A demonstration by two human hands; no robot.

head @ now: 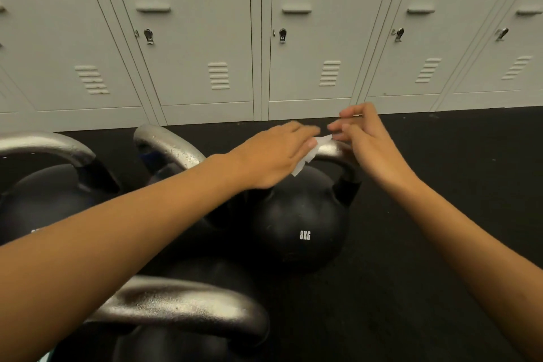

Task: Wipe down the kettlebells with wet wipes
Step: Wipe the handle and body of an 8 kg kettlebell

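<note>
A: Nearest kettlebell (182, 311), this side of the 8KG kettlebell (302, 223): handle dull, cannot tell if wiped.
B: Wet wipe (308, 156) lies on the 8KG handle. Left hand (273, 156) presses it with fingers straight and together; right hand (367, 147) pinches its far end.
A: Handle left of the 8KG (167, 147) shows droplets, likely done. Judged partway; the 8KG body remains.

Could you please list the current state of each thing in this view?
8KG kettlebell: upright on the floor, wipe on its handle.
Wet wipe: draped over that handle, under the left hand.
Left hand: flat, pressing the wipe.
Right hand: fingers loosely bent at the wipe's end.
Middle kettlebell handle: beaded with droplets.
Lockers: doors closed.
</note>
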